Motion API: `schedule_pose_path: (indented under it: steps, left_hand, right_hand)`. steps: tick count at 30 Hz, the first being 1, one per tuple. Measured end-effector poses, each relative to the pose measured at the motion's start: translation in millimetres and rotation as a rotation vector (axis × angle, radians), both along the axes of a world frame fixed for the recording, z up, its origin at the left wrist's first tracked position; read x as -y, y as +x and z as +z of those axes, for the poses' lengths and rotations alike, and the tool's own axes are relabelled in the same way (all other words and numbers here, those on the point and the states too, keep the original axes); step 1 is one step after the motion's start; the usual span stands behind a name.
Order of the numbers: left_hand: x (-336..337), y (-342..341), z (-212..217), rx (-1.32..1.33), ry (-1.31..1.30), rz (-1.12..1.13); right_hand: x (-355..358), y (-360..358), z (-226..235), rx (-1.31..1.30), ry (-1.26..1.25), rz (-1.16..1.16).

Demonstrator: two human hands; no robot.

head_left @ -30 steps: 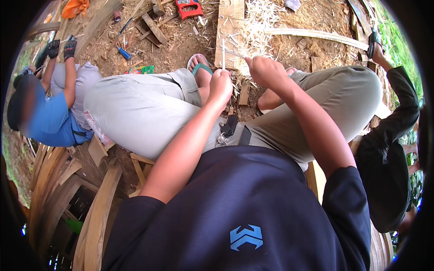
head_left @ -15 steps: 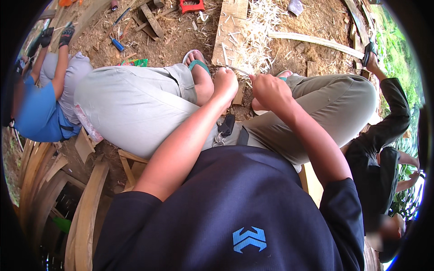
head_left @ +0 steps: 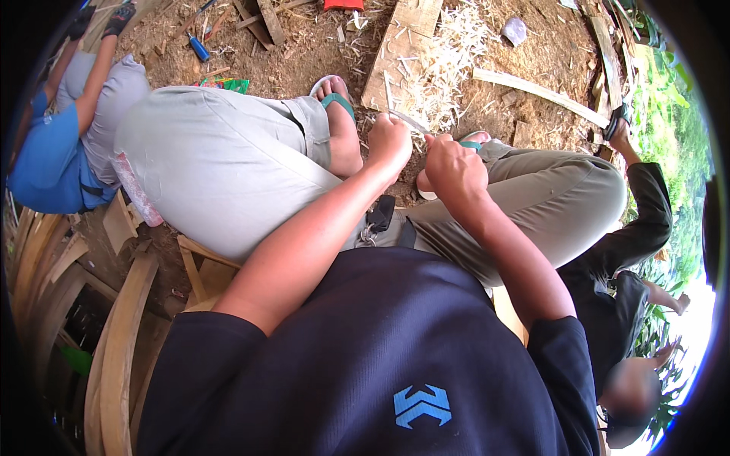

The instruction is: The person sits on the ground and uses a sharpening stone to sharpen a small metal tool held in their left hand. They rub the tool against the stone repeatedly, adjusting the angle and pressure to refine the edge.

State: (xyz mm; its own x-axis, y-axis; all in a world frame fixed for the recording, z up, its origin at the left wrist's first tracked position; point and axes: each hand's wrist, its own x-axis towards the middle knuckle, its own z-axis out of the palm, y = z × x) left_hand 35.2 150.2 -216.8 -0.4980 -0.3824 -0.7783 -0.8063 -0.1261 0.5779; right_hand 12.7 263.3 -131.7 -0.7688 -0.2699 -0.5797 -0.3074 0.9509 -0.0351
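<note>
My left hand (head_left: 390,144) is closed in a fist above the ground between my knees. Out of its top rises a thin pale wooden stick (head_left: 388,91). Beside it, my right hand (head_left: 456,166) is closed too, its knuckles facing up. A narrow grey knife blade (head_left: 411,121) spans the gap from the right fist to the stick by the left fist; the handle is hidden in my fingers. Beyond both hands, a flat wooden board (head_left: 391,57) lies on the ground with small slivers on it.
Pale wood shavings (head_left: 456,45) cover the dirt beside the board. A curved wood strip (head_left: 540,95) lies to the right, and a blue-handled tool (head_left: 199,49) to the left. A person in blue (head_left: 57,156) sits at left, another in dark clothes (head_left: 608,296) at right.
The view has tilted a little, and the red saw handle has partly left the top edge. Both fists stay close together on the stick and knife; my right fist looks more upright.
</note>
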Motion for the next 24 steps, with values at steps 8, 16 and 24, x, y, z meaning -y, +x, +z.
schedule_pose_path:
  steps: [8, 16, 24]
  left_hand:
    - [0.4, -3.0, 12.7, 0.006, -0.059, -0.022]
    - [1.0, -4.6, 13.6, -0.043, -0.137, -0.085]
    - [3.5, 7.9, -0.9, -0.055, 0.006, -0.021]
  right_hand:
    - [9.2, -2.0, -4.4, 0.016, 0.024, -0.011]
    - [21.4, -13.6, -28.5, 0.010, 0.042, -0.043]
    - [12.0, -18.8, -1.7, 0.074, 0.012, 0.119]
